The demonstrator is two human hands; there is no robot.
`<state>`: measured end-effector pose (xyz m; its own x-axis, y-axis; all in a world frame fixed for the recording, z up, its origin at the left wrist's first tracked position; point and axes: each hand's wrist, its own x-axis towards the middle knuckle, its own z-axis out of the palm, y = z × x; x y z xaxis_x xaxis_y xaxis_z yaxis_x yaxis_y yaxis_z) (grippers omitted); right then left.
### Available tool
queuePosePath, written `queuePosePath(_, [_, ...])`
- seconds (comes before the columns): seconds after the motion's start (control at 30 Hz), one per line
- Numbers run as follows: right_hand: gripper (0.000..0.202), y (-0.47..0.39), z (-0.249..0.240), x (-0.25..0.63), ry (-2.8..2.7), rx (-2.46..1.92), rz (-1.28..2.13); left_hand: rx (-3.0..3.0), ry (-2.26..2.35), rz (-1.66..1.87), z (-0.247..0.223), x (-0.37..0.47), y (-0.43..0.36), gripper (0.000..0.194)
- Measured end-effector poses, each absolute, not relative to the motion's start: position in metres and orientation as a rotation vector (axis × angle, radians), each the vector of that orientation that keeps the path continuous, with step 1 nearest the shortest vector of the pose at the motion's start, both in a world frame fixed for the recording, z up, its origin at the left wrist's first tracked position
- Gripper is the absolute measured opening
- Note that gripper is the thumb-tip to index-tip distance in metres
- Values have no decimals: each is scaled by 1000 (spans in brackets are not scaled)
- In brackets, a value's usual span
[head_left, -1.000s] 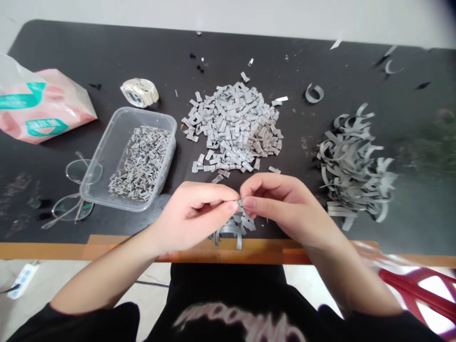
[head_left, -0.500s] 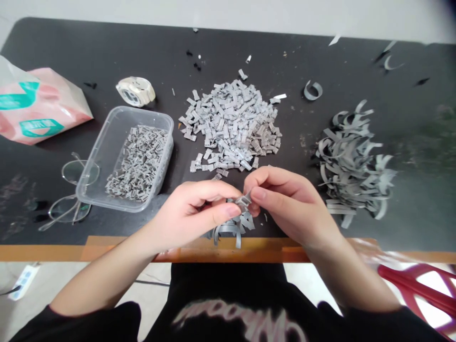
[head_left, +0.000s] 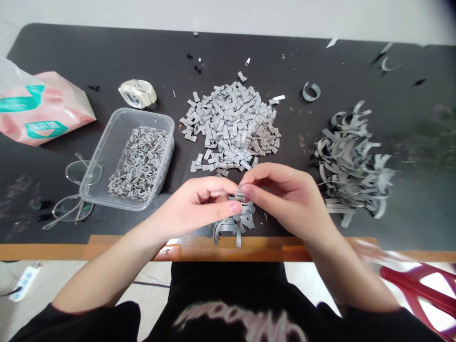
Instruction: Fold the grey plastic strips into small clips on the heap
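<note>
two hands near table edge (head_left: 249, 251): left hand (head_left: 199, 209) and right hand (head_left: 288, 199) closed in fingertip pinches on small grey piece (head_left: 240, 195), above curved strips (head_left: 228, 226). step, as judged: fine two-handed adjustment — calls for light, steady pinch, fingertips aligned. beyond: clear tub (head_left: 101, 142) holding tiny parts — then heap of grey pieces (head_left: 233, 114).

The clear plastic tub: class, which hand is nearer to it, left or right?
Left: the left hand is a little right of the tub, the right hand farther right.
</note>
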<state>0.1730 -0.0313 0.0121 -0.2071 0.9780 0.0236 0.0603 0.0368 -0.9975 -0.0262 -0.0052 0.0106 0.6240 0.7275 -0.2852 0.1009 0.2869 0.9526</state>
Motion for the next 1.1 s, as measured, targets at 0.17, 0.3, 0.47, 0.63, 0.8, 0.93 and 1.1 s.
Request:
queuePosePath(0.17, [7,-31,14,173,-1528,-1139,1175,1187,860,514,15,-25,-7,42])
queuePosePath(0.3, [4,-32,12,172,-1472,-1211,1136,1124,923,573,18,-22,-9,17])
queuePosePath(0.47, [11,-30,7,174,-1595,-1119,1001,1012,922,672,10,-24,-7,19])
queuePosePath(0.63, [15,-29,1,174,-1959,-978,691,985,937,707,10,-25,-7,19])
queuePosePath(0.8, [6,-33,1,166,-1677,-1100,851,1272,1057,732,15,-20,-12,22])
queuePosePath(0.93, [6,-33,2,163,-1379,-1218,1193,1497,1114,726,13,-21,-16,19])
queuePosePath(1.1, [8,-31,4,164,-1277,-1237,1316,1912,1127,759,9,-24,-18,13])
